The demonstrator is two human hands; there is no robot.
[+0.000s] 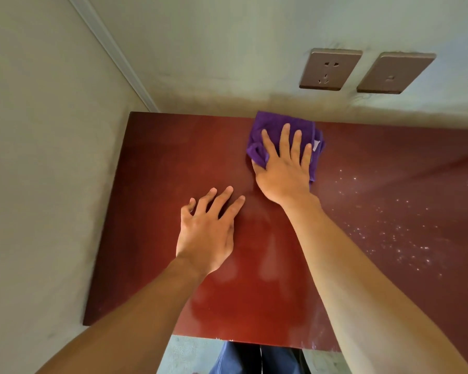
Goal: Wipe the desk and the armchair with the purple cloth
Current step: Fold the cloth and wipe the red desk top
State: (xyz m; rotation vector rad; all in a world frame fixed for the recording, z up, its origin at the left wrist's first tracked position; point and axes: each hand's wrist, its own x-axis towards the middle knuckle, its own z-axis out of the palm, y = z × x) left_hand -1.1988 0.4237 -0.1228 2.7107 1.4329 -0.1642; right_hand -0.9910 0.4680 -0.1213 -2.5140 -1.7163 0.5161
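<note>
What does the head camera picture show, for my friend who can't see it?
A person's right hand presses a purple cloth flat on a dark red desk, near the wall at its far edge. The left hand rests spread on the desk beside it, and pale specks dot the desk's right side.

Surface: dark red desk, glossy top, set into a wall corner.
On it, far edge: 1 folded purple cloth.
Right part: scattered pale specks.
Contact: 2 hands pressed flat.
</note>
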